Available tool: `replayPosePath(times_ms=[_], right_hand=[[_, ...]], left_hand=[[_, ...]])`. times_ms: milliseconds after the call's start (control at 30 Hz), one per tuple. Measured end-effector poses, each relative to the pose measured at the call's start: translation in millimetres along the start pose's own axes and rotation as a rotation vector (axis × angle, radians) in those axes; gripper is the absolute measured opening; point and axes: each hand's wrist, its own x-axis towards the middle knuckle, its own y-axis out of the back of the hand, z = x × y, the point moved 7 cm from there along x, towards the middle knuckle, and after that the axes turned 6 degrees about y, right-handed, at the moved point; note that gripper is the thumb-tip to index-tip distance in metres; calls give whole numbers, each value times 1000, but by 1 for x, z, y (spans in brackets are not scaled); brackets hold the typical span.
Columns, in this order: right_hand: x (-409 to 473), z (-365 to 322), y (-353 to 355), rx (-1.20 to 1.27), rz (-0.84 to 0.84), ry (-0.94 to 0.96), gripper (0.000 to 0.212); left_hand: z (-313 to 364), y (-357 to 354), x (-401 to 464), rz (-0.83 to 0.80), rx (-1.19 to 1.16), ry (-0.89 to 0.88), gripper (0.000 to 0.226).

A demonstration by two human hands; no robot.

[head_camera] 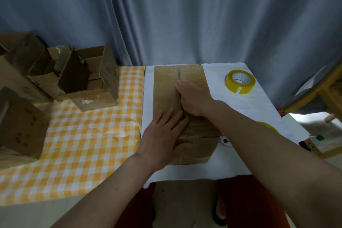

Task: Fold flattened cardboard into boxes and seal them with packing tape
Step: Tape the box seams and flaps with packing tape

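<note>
Progress: your box (185,98) sits at the centre of the frame on the white-covered table (240,163), with its two top flaps folded shut and meeting along a centre seam that runs away from you. Glossy, wrinkled tape appears to cover the near part of that seam and to wrap over the near edge. Whether tape reaches the far end of the seam cannot be told from this view. I judge the sealing of this box to be largely done, with smoothing under way.

Your left hand (162,135) lies flat on the near left flap, fingers straight and slightly spread, thumb by the near edge. Your right hand (194,98) presses palm-down on the right flap just beside the seam, fingers straight and close together, pointing toward the far edge.

The tape roll (240,81), yellow-tinted, lies on the white cloth at the right of the frame, well apart from both hands.

Several assembled boxes (87,81) stand open-topped at the upper left on the checked cloth (83,144).

Condition of the box: brown, worn, creased near the taped end.
</note>
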Motion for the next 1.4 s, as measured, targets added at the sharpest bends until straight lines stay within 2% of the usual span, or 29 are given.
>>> replayPosePath(times_ms=[300,467,700,900,1067,1233,1400], right_hand=[[43,22,4,19,7,-61,56],[48,28,-4,-44,26,-37,55],[70,41,5,-11,120,-22,54],[83,49,26,-43,197,-71,37],[109,60,20,76,116,-117,55],[111,61,15,1,108,-153,59],[74,49,-4,-101,68,-73,69]], left_hand=[[0,-2,-2,54,-18,-113,54],[0,-1,-5,97,-67,-114,52],[1,4,-7,181,-125,-130,47],[1,5,-10,225,-168,-145,43],[0,4,-8,243,-181,-145,43],[-4,0,-6,197,-179,-103,54],[-3,-3,-3,118,-121,-19,69]])
